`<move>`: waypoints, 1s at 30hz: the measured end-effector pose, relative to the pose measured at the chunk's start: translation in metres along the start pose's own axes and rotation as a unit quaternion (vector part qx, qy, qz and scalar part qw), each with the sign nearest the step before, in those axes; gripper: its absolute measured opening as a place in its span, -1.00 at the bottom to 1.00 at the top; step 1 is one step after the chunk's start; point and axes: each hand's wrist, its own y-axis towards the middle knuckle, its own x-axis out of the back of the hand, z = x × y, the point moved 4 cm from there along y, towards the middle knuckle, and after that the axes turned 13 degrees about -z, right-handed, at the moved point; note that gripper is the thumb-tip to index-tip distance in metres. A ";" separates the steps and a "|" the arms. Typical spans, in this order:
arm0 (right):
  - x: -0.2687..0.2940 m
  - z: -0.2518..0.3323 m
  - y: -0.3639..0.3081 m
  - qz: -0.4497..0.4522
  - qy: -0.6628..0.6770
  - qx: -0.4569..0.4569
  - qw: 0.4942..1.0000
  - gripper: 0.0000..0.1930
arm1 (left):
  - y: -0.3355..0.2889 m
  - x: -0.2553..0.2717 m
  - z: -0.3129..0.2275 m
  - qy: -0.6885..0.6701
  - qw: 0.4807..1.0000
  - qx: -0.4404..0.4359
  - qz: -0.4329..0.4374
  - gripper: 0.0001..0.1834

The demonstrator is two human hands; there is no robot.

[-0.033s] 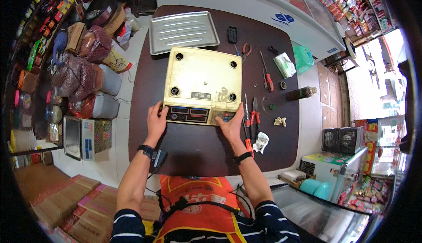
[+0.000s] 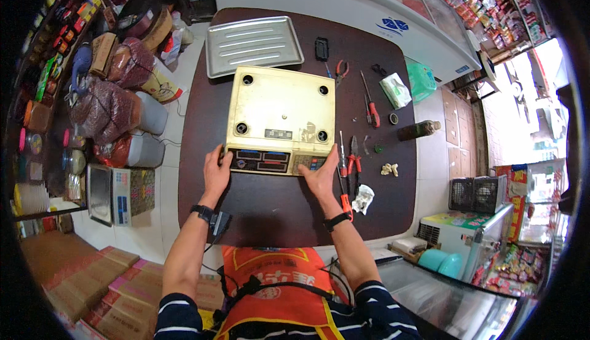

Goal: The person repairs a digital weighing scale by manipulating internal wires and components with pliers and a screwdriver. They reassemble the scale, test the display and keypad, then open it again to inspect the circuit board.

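Note:
A cream electronic weighing scale (image 2: 283,100) rests on the dark brown table, its broad face up with a dark round fitting at each corner. Its display and keypad panel is on the near side. My left hand (image 2: 216,169) grips the near left corner, thumb on the front edge. At the near right corner my right hand (image 2: 321,174) holds the scale, its thumb lying on the keypad. The undersides of both grips are hidden. Behind the scale lies a ribbed metal tray (image 2: 255,46).
Right of the scale lie red-handled pliers (image 2: 354,163), screwdrivers (image 2: 372,109), more pliers (image 2: 342,72), crumpled tissue (image 2: 363,199) and a dark bottle (image 2: 419,131). A black plastic piece (image 2: 321,49) sits beyond. A white freezer (image 2: 344,8) borders the far side; a second scale (image 2: 117,195) stands left.
The whole view has shifted very slightly. Both hands keep the same hold on the scale, which shows no clear movement on the table.

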 end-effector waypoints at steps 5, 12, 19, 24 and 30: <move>-0.001 0.003 -0.009 0.018 -0.019 0.001 1.000 0.50 | -0.016 0.002 0.025 0.002 0.998 -0.040 0.052 -0.45; -0.001 0.008 -0.006 0.001 0.001 -0.018 1.000 0.50 | -0.012 -0.006 0.034 0.046 0.995 -0.053 0.069 -0.44; -0.001 0.010 -0.012 -0.034 0.005 0.055 0.998 0.40 | -0.017 -0.008 0.028 0.046 0.994 -0.090 0.037 -0.44; -0.002 0.005 -0.013 -0.034 -0.012 0.077 0.996 0.39 | -0.015 -0.007 0.026 0.045 0.994 -0.081 0.055 -0.45; -0.001 0.003 -0.013 -0.028 0.010 0.064 0.997 0.38 | -0.016 -0.005 0.024 0.028 0.995 -0.080 0.051 -0.45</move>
